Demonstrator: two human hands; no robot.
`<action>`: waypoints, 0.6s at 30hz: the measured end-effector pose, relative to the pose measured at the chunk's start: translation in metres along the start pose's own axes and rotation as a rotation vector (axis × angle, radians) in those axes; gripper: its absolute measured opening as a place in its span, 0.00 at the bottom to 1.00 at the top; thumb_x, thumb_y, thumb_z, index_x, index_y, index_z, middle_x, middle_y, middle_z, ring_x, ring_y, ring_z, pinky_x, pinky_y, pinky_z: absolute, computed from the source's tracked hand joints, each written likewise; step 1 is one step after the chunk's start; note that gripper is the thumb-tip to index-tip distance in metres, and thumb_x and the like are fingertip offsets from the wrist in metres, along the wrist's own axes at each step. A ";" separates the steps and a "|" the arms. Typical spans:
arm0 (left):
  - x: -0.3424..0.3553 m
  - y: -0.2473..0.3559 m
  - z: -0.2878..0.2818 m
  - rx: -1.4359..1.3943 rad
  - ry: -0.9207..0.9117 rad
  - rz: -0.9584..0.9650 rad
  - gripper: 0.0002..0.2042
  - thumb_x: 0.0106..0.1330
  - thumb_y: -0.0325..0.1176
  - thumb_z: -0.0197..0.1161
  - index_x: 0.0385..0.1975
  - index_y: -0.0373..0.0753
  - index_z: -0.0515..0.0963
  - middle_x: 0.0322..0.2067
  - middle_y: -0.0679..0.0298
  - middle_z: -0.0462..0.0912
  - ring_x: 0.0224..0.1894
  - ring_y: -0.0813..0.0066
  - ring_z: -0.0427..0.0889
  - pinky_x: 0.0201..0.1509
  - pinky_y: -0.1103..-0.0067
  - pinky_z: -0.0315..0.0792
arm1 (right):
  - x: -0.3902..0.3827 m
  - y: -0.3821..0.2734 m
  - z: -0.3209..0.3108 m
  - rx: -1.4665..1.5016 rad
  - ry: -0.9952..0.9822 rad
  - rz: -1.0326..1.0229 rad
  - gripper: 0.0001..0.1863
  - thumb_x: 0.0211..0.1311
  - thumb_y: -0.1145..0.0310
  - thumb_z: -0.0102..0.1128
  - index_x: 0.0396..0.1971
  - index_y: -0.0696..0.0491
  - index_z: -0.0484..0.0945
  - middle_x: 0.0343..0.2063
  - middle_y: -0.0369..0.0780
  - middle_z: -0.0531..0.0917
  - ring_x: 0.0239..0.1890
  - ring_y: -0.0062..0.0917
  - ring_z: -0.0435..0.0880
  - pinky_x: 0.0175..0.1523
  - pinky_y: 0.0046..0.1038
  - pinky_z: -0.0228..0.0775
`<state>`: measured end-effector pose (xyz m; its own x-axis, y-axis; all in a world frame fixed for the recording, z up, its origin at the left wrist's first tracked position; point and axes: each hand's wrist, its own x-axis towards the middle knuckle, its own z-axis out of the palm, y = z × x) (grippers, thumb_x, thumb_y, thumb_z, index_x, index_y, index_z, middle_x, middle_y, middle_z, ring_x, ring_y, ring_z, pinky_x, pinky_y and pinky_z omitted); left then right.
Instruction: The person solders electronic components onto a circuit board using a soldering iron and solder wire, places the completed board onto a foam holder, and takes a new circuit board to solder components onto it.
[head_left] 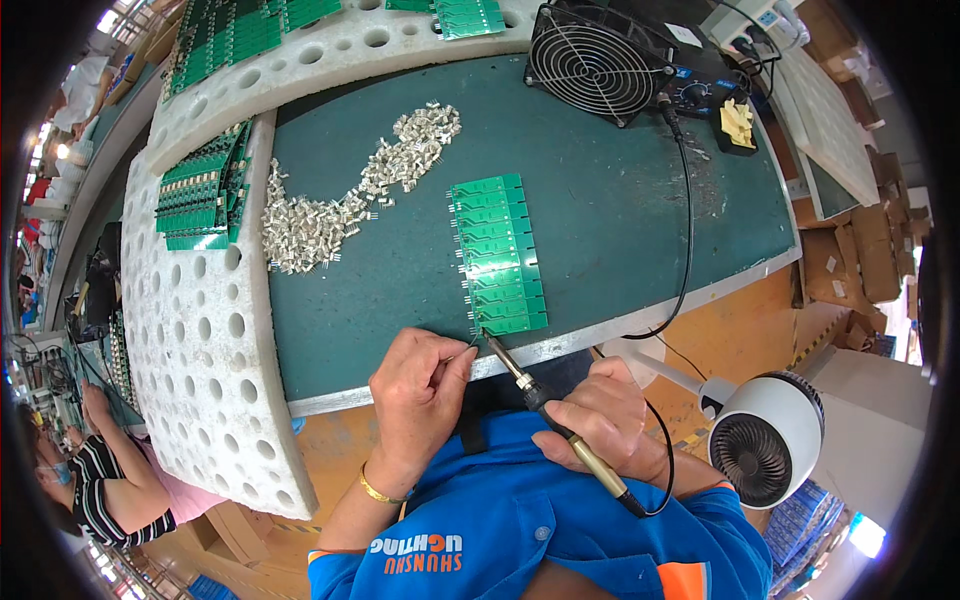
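blue shirt (490, 520): orange, white lettering (417, 555) | black box (700, 65): white label (683, 35), illegible

From my end I had an open lane over the dark green tabletop (612, 220), between the green rectangular circuit-board panel (502, 258) and the thin black curving cable (690, 205). Leftward, a heap of small whitish connectors (308, 230) and a thick white perforated foam slab (220, 355) obstructed me; a black square wire-grilled fan (592, 75) closed the lane's far end, a metal-tipped soldering iron (595, 463) the panel's near-left corner.

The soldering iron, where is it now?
In the head view, lower right of centre, the soldering iron is in the right hand, tip at the green circuit board.
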<state>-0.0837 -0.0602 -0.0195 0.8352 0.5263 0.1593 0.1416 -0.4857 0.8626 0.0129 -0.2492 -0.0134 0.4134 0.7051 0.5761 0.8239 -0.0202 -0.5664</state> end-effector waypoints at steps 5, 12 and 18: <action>0.000 0.000 0.000 0.012 -0.001 0.000 0.05 0.57 0.19 0.70 0.29 0.33 0.81 0.27 0.62 0.77 0.24 0.80 0.75 0.24 0.84 0.69 | -0.001 0.001 0.001 0.023 0.011 0.014 0.19 0.47 0.62 0.77 0.34 0.54 0.78 0.15 0.31 0.77 0.15 0.22 0.74 0.32 0.28 0.61; 0.000 -0.001 0.001 0.044 0.026 0.018 0.05 0.56 0.18 0.70 0.29 0.33 0.81 0.27 0.62 0.77 0.24 0.80 0.75 0.24 0.84 0.70 | 0.000 0.002 -0.002 -0.024 -0.007 -0.034 0.19 0.47 0.62 0.77 0.34 0.54 0.78 0.15 0.31 0.76 0.15 0.22 0.73 0.32 0.27 0.61; -0.001 -0.001 0.001 0.028 0.041 0.007 0.05 0.55 0.18 0.71 0.29 0.33 0.82 0.28 0.62 0.77 0.25 0.79 0.76 0.25 0.84 0.70 | -0.001 0.003 -0.002 0.016 0.017 -0.007 0.18 0.51 0.59 0.75 0.34 0.54 0.78 0.15 0.31 0.77 0.15 0.22 0.74 0.32 0.27 0.60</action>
<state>-0.0841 -0.0606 -0.0211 0.8141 0.5503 0.1854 0.1509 -0.5088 0.8476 0.0156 -0.2515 -0.0144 0.4143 0.6930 0.5901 0.8207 -0.0041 -0.5714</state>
